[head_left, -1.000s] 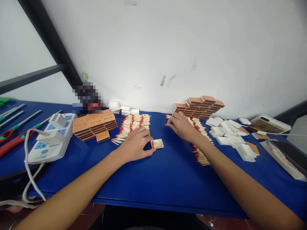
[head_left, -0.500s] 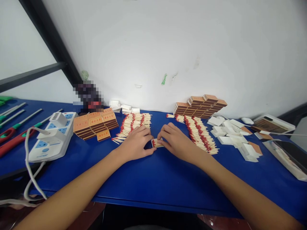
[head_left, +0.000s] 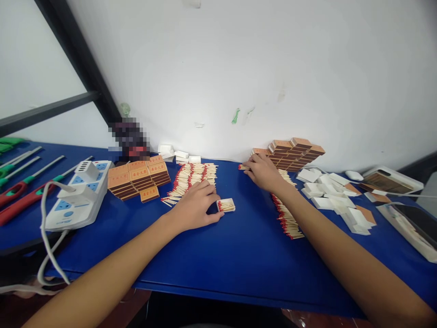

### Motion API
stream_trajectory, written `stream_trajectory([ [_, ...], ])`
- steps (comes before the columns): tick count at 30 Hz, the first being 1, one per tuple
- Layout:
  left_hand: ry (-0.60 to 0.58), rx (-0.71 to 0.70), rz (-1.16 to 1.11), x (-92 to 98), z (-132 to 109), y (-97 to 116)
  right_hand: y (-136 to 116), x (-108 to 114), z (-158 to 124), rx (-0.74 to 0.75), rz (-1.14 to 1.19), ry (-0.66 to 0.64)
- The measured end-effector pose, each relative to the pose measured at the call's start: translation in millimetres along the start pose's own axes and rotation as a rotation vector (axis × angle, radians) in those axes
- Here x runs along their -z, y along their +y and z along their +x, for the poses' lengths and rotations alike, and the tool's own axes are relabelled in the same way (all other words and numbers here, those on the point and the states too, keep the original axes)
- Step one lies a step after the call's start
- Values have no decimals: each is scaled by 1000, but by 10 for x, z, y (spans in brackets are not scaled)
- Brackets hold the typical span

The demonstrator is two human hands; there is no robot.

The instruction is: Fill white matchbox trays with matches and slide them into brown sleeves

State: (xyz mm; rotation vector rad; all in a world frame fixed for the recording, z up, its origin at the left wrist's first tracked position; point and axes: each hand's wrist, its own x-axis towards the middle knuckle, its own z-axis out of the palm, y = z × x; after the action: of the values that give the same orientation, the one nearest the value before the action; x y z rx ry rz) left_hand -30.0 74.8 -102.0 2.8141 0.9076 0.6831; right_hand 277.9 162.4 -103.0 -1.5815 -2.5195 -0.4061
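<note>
A small white matchbox tray [head_left: 233, 209] lies on the blue table with red-headed matches [head_left: 226, 205] in it. My left hand [head_left: 198, 206] has its thumb and fingers closed about the tray's left end. Beyond it to the right, my right hand [head_left: 263, 172] reaches over the far end of the right-hand match pile [head_left: 288, 221]. Its fingers are bent down on a small bunch of matches [head_left: 243, 167] there, and the fingertips are partly hidden. Another match pile [head_left: 193, 175] spreads just behind my left hand.
Stacked orange matchboxes stand at the left [head_left: 138, 177] and along the wall [head_left: 297, 152]. White empty trays [head_left: 329, 189] are heaped at the right, near a phone [head_left: 414, 221]. A power strip [head_left: 82, 200] and red-handled lighters [head_left: 27, 200] lie left.
My right hand has left the tray and moved right and away from me to the matches at the far end of the pile. My left hand has stayed at the tray.
</note>
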Motion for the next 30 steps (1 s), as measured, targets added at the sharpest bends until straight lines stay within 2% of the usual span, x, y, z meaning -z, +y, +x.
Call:
stream_trajectory([
  [9, 6, -8, 6, 8, 9, 11, -142, 10, 30, -44, -34, -100],
  [15, 4, -13, 5, 18, 10, 18, -172, 36, -77, 27, 22, -35],
  [23, 6, -21, -6, 25, 11, 37, -305, 130, -431, 131, 178, 80],
  [27, 11, -32, 0, 16, 12, 30, -367, 183, -571, 111, 255, 164],
  [30, 4, -33, 0, 17, 13, 29, -388, 179, -616, 94, 265, 171],
])
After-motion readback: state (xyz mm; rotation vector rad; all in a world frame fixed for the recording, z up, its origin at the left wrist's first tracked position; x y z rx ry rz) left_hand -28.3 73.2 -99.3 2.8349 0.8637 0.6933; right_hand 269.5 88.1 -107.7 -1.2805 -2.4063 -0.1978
